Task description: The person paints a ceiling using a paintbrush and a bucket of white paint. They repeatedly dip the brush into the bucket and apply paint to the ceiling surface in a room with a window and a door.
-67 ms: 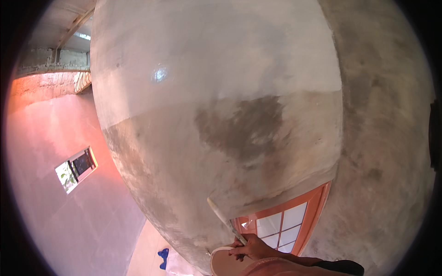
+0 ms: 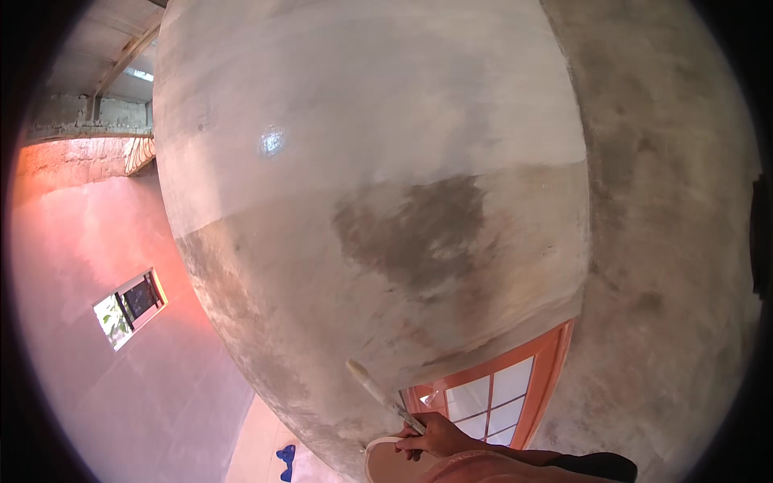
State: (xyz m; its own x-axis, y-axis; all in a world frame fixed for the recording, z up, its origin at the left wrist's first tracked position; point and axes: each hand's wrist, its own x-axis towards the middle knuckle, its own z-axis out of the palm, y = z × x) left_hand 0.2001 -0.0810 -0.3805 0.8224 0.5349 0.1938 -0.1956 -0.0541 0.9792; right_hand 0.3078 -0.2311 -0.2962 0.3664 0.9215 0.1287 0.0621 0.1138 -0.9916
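Note:
A paintbrush (image 2: pixel 382 392) with pale bristles and a long handle is pinched in the fingers of my right hand (image 2: pixel 439 437). It slants up and to the left in front of the wall (image 2: pixel 274 322); whether its tip touches the wall I cannot tell. Just below my fingers is the rim of a round container (image 2: pixel 375 451) with a pale pinkish inside. The wall's upper part is coated smooth and light. Lower down it is browner, with a dark blotch (image 2: pixel 427 233) in the middle. My left hand does not show.
An orange-framed door or window (image 2: pixel 527 394) with pale panes stands low on the right, near my forearm. A rougher wall (image 2: pixel 660 241) adjoins on the right. A pink-lit wall (image 2: pixel 161 386) at left has a small window (image 2: pixel 130 308). Something blue (image 2: pixel 286 460) lies on the floor.
The view has shifted slightly, so the wall sits a little lower and further left. The brush tip has moved slightly left and down in the picture; my grip on it is unchanged.

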